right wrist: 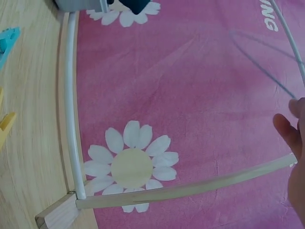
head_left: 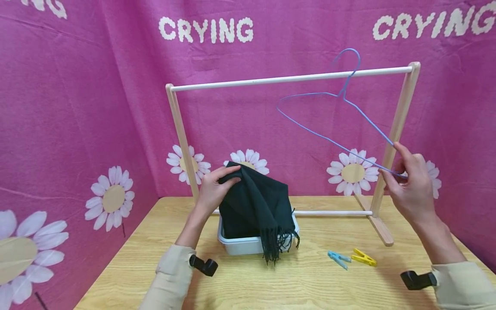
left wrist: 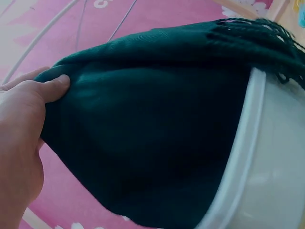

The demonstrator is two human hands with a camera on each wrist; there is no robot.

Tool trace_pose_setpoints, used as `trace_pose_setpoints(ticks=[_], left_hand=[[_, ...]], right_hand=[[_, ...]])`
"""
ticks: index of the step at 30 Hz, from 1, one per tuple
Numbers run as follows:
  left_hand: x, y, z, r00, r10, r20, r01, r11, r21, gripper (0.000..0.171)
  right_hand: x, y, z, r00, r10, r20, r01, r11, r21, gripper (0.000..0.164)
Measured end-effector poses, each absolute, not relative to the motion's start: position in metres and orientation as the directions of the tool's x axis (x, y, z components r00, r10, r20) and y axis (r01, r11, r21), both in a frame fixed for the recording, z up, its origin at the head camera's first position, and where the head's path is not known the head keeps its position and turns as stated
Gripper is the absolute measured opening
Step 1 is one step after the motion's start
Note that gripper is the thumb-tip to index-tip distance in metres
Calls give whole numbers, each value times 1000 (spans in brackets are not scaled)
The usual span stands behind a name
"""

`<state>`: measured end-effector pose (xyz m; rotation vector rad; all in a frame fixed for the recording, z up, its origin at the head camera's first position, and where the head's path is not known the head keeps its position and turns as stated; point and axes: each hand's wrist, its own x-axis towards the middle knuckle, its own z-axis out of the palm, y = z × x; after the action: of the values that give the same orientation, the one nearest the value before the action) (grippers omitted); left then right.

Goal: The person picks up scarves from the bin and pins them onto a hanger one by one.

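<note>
A dark green fringed scarf [head_left: 253,206] rises out of a white plastic tub [head_left: 242,246], its fringe hanging over the front rim. My left hand [head_left: 215,187] pinches the scarf's upper left corner between thumb and fingers and lifts it above the tub; the left wrist view shows the same scarf [left wrist: 143,119] stretched from the thumb to the rim. At the right, my right hand [head_left: 414,185] grips one end of a blue wire hanger [head_left: 329,140]. The hanger is held up in the air, tilted, its hook overlapping the rack's top bar in the head view.
A wooden rack with a white top bar [head_left: 263,80] stands behind the tub. Blue [head_left: 339,259] and yellow [head_left: 364,257] clothespins lie on the wooden table [head_left: 302,286] at the front right. A pink curtain [head_left: 232,125] printed with flowers hangs behind and at the sides.
</note>
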<state>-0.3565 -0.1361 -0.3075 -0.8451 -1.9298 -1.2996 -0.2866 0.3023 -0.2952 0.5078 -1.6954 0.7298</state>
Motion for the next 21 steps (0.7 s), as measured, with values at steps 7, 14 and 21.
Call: trace_pose_setpoints(ticks=[7,14,21], left_hand=[[-345,-125,-280,-430,115,895,883,259,391,30],[-332,-114,-248,-372,24,928,908,220,358,29],[-323,-105,-228,-353,-50,934,915,191,356,28]], right_hand=[[-288,298,-300,-182,-6,983,-739,660,-133,69],[-284,278,-305,-206,12,978,-864,468,-188,57],[-274,255,-305,-282,0,959,-950,140,-280,74]])
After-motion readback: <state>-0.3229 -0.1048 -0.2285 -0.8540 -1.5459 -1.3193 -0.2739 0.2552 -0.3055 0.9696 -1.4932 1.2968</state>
